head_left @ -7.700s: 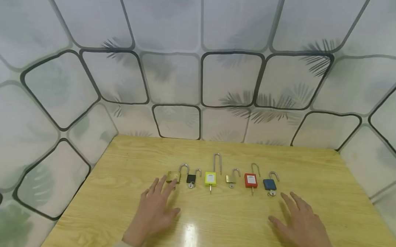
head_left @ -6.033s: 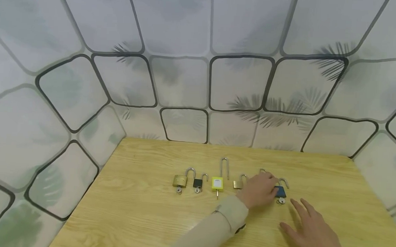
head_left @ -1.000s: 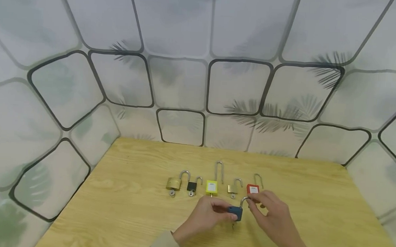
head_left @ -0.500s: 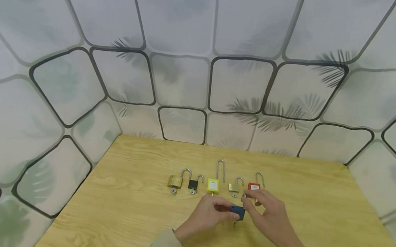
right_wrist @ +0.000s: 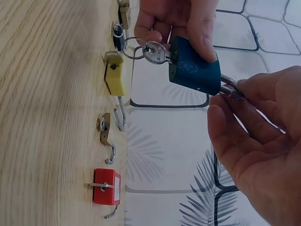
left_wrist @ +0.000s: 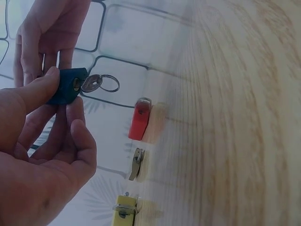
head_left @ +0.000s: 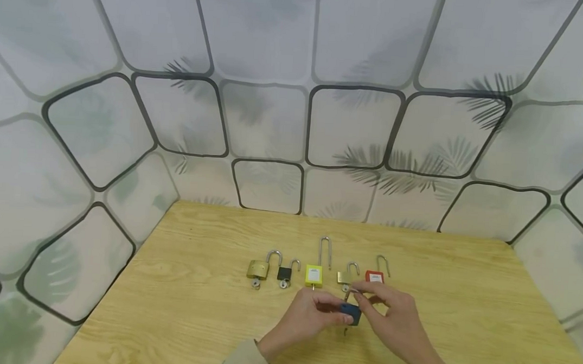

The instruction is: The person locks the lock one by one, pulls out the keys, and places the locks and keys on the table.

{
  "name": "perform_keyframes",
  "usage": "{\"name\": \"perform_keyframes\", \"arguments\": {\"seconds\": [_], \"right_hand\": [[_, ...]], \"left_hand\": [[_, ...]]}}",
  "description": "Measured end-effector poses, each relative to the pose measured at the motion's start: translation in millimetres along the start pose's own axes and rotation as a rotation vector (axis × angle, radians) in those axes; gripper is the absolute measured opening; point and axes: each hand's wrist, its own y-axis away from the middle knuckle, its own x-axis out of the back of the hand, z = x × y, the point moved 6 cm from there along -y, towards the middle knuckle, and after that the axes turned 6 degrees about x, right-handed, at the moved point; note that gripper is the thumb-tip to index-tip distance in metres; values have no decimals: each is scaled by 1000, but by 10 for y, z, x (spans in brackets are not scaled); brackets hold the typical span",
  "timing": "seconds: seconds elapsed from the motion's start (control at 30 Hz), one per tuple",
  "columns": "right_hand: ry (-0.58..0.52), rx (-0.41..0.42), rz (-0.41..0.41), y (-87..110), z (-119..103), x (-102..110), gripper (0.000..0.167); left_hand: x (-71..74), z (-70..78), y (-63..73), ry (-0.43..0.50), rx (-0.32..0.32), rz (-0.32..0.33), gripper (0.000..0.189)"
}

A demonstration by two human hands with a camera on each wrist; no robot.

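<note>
My left hand [head_left: 310, 316] pinches the body of a blue padlock [head_left: 351, 314] between thumb and fingers, above the table. The thumb and index finger of my right hand [head_left: 395, 317] grip its metal shackle [right_wrist: 229, 84], which stands raised over the body. A silver key [right_wrist: 156, 52] with a ring sits in the keyhole at the bottom and points toward the person. In the left wrist view the shackle is hidden behind the lock and fingers. Just beyond the right hand lies a red padlock [head_left: 374, 277], partly covered by the fingers in the head view.
Along the wooden table [head_left: 178, 318] lie more padlocks with raised shackles: a large brass one [head_left: 258, 269], a black one [head_left: 285, 274], a yellow one [head_left: 314, 275] and a small brass one [head_left: 343, 278]. Patterned fabric walls [head_left: 269, 121] enclose the back and sides.
Both hands were flat and apart earlier, with the blue padlock at the row's right end. It has been lifted between them. Within the last second, the right fingers swung its shackle leftward over the body.
</note>
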Motion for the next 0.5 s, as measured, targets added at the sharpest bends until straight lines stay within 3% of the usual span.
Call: {"name": "perform_keyframes", "arguments": {"seconds": [0.27, 0.5], "right_hand": [[-43, 46, -1, -2, -49, -7, 30], [-99, 155, 30, 0, -128, 4, 44]], "left_hand": [[9, 19, 2, -6, -14, 12, 19], [12, 34, 19, 15, -15, 2, 20]]}}
